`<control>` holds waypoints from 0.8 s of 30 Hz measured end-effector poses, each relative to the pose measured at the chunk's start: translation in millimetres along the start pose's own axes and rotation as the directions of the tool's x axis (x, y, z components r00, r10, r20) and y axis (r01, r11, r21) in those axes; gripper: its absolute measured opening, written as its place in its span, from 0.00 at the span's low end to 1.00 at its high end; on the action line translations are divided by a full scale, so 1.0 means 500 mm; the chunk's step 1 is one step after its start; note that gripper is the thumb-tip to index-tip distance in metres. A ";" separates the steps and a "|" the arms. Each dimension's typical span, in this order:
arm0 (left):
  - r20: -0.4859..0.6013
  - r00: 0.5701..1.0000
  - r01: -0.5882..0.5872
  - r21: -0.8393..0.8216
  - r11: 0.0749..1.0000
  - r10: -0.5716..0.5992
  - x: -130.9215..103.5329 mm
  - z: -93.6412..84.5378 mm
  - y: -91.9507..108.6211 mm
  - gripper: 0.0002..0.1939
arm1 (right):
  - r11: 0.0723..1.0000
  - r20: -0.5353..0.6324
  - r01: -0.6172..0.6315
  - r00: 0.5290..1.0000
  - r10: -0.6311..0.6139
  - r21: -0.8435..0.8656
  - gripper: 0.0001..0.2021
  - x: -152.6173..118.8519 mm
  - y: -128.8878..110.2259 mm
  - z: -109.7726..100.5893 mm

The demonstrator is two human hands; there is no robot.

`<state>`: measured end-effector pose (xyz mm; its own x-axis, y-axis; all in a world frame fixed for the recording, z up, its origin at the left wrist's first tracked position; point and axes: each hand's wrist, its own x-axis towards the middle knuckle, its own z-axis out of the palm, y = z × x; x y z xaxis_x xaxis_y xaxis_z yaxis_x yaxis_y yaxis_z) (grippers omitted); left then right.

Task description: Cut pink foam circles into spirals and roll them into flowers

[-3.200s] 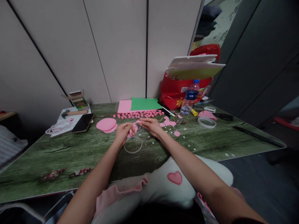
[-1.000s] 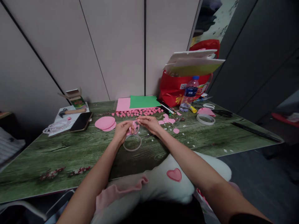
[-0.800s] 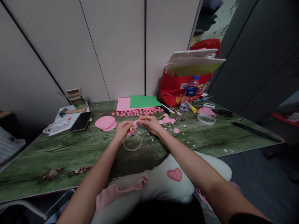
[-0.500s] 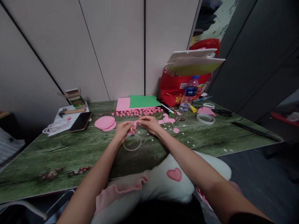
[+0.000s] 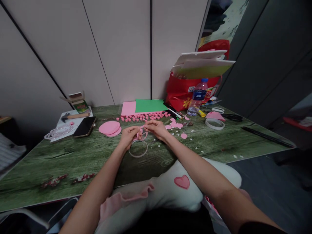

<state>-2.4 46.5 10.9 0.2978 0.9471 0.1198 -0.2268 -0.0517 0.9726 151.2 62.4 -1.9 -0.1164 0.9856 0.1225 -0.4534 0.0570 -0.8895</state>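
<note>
Between my two hands, just above the table, is a small piece of pink paper (image 5: pixel 140 132), partly hidden by fingers. My left hand (image 5: pixel 128 136) pinches it from the left. My right hand (image 5: pixel 158 129) closes its fingertips on the paper's right end, and a curled pink strip loops below them. Under my left hand a thin pale ring (image 5: pixel 138 157), like a narrow tape roll, touches or nearly touches the fingers. Behind the hands lie several small folded pink paper pieces (image 5: pixel 146 117) in rows. Left of them are pink paper discs (image 5: pixel 109 127).
Pink scraps (image 5: pixel 173 123) and white bits lie to the right. Farther right are a tape roll (image 5: pixel 214 124), scissors (image 5: pixel 232 117) and a glue stick (image 5: pixel 201 113). A bottle (image 5: pixel 198 99) stands before a red bag (image 5: pixel 177 94). A phone (image 5: pixel 84 126) and hammer (image 5: pixel 76 116) lie left.
The pink strip now shows as a curled loop below my right fingers, where less of it showed before. Both hands stay in nearly the same place.
</note>
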 end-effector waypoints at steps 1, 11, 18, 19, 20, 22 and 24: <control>0.003 1.000 0.001 0.000 1.000 -0.001 0.001 -0.001 -0.001 0.13 | 1.000 -0.004 0.004 1.000 -0.004 0.003 0.12 0.000 0.000 0.000; -0.044 0.999 0.002 -0.032 0.999 -0.004 0.004 -0.004 -0.003 0.12 | 0.998 0.034 0.009 0.999 -0.011 0.066 0.10 0.000 -0.004 0.006; -0.019 1.000 -0.015 -0.021 1.000 0.014 0.004 -0.004 -0.006 0.12 | 1.000 0.023 0.008 1.000 -0.008 0.002 0.13 0.001 -0.001 -0.002; -0.010 1.000 -0.012 -0.014 1.000 0.012 0.004 -0.005 -0.006 0.12 | 1.000 0.014 0.010 1.000 -0.009 -0.013 0.13 0.001 -0.001 -0.002; -0.001 1.000 -0.012 -0.008 1.000 0.012 0.004 -0.005 -0.007 0.12 | 1.000 0.007 0.010 1.000 -0.010 -0.024 0.13 0.001 0.000 -0.002; 0.016 1.000 -0.013 0.001 1.000 0.013 0.004 -0.005 -0.009 0.12 | 0.999 -0.005 0.016 1.000 -0.016 -0.032 0.13 0.002 0.001 -0.002; 0.013 1.000 -0.011 0.009 1.000 0.010 0.004 -0.005 -0.010 0.12 | 0.999 -0.017 0.029 0.999 -0.030 -0.023 0.12 0.002 0.002 -0.001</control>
<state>-3.1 49.6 5.8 0.3075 0.9423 0.1325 -0.2214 -0.0646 0.9730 151.0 63.4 -3.1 -0.0880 0.9860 0.1414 -0.4359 0.0895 -0.8955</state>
